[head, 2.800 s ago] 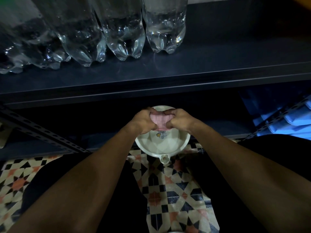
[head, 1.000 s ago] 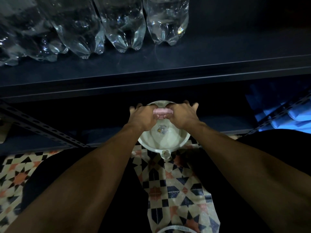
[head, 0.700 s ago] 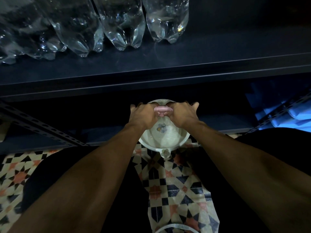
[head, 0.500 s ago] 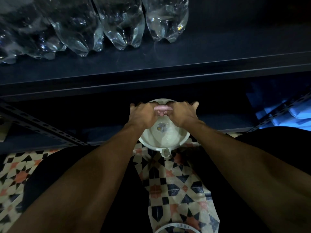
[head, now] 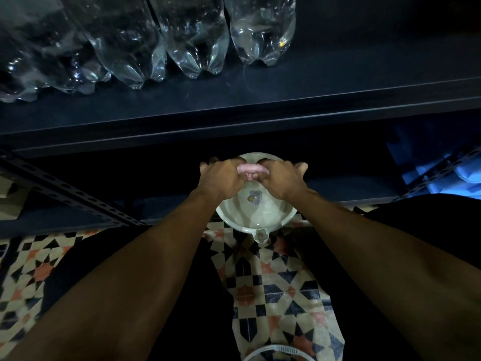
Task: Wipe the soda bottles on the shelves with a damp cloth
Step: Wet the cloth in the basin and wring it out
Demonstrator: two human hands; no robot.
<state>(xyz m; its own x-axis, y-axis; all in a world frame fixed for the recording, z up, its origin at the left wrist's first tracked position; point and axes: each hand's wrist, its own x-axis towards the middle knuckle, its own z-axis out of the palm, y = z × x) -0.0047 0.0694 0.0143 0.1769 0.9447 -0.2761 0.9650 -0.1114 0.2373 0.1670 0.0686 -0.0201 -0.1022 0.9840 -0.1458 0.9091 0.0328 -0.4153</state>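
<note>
The left hand (head: 221, 179) and right hand (head: 281, 178) curl tightly round the ends of the twisted pink cloth (head: 251, 169), which stretches between them over the bowl's (head: 234, 220) far rim. The fists hide most of it. Clear soda bottles (head: 197, 35), tops cut off, line the shelf's (head: 338, 82) back left, above.

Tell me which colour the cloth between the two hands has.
Pale pink; the cloth shows best in the head view.

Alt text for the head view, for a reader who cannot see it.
The left hand and right hand grip a rolled pink cloth over a pale bowl on the patterned floor. Clear soda bottles stand on the dark shelf above.
</note>
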